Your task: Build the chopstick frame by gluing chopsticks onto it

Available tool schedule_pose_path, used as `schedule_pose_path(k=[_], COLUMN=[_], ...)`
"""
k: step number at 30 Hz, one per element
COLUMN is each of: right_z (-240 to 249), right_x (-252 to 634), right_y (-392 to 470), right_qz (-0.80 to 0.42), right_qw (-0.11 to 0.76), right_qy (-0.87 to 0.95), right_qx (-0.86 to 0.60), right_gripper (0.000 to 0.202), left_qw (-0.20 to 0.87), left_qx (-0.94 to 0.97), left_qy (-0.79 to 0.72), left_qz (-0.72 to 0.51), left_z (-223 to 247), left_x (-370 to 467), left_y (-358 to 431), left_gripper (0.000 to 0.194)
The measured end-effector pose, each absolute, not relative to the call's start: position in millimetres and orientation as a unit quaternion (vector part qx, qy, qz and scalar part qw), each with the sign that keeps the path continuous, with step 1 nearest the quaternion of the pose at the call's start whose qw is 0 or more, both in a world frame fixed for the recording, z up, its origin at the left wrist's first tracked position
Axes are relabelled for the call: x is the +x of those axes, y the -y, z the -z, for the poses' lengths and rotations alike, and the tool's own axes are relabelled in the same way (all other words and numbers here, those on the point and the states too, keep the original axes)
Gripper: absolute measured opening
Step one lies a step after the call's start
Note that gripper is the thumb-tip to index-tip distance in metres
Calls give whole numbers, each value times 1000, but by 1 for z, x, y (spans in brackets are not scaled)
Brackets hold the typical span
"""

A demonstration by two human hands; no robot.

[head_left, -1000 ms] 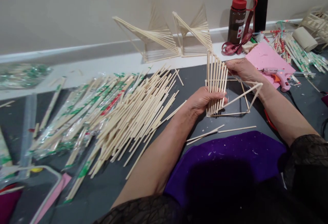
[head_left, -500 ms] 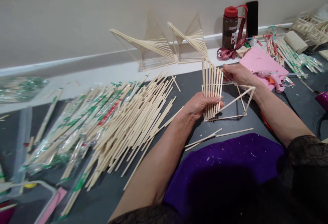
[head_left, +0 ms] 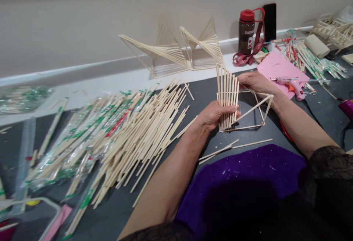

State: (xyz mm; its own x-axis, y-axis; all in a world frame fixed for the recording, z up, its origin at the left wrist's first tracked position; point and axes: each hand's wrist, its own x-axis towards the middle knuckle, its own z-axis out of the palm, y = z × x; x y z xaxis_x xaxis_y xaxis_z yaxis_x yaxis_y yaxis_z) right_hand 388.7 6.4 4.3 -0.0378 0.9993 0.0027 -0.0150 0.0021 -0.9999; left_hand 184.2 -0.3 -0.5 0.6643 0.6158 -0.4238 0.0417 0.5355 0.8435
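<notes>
A chopstick frame (head_left: 249,127) with a fan of closely set sticks on its left side rests over the dark table. My left hand (head_left: 213,114) is closed on it, the thumb lying across the lower part of the fan. At the upper right of the fan, my right hand (head_left: 255,81) has its fingers closed at the stick ends, and the fingertips are partly hidden behind them. Loose chopsticks (head_left: 146,134) lie in a big pile left of my left hand. A few single chopsticks (head_left: 252,143) lie just in front of the frame.
Two finished-looking stick models (head_left: 165,55) stand against the wall. A pink glue gun (head_left: 296,86) rests on a pink sheet (head_left: 268,64) at the right. Behind are a red-capped bottle (head_left: 246,31) and a phone (head_left: 269,22). Wrapped chopsticks (head_left: 79,130) fill the left side.
Both hands keep their hold on the frame, almost unmoved. The whole view has shifted very slightly.
</notes>
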Motion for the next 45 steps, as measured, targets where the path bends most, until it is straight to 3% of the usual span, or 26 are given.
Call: schedule_pose_path(k=[8, 18, 45], right_z=[-1, -6, 7], right_x=[388, 383, 389], right_y=[-10, -2, -17], right_qz=[-570, -593, -554], right_qw=[516, 511, 512], right_qy=[450, 412, 470], right_qx=[-454, -465, -458], right_gripper=[29, 17, 23], left_qw=[786, 790, 802], left_qx=[459, 457, 437], left_qy=[-377, -373, -359], left_qz=[-172, -168, -192], left_z=[-2, -2, 1], left_x=[184, 184, 183], left_y=[0, 0, 0], left_gripper=[30, 27, 26])
